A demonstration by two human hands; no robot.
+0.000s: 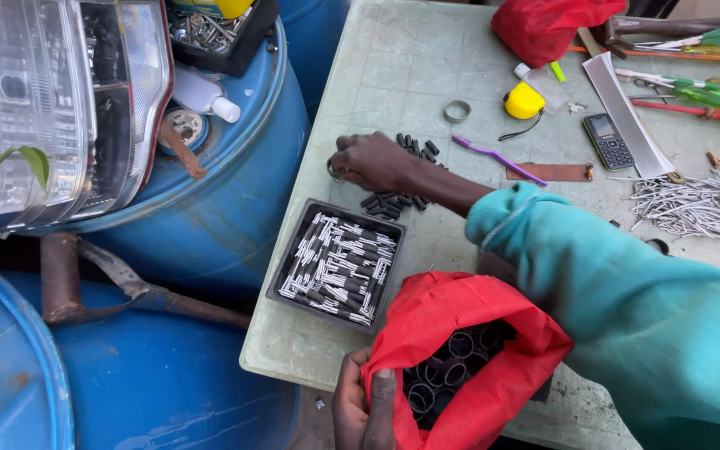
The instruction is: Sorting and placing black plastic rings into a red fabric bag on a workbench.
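Reaching across the pale green table [393,75], the right hand [372,161] has its fingers curled together, pinching what looks like a small metal ring at their tips. Just behind and below those fingers lies a loose heap of short black tube pieces [393,200], their long axes mostly pointing different ways. Nearer the person, a dark rectangular tray of grey and black pins [337,265] sits just beyond the left hand [364,404], whose fingers are clamped on the rim of a red cloth bag full of dark rings [460,367].
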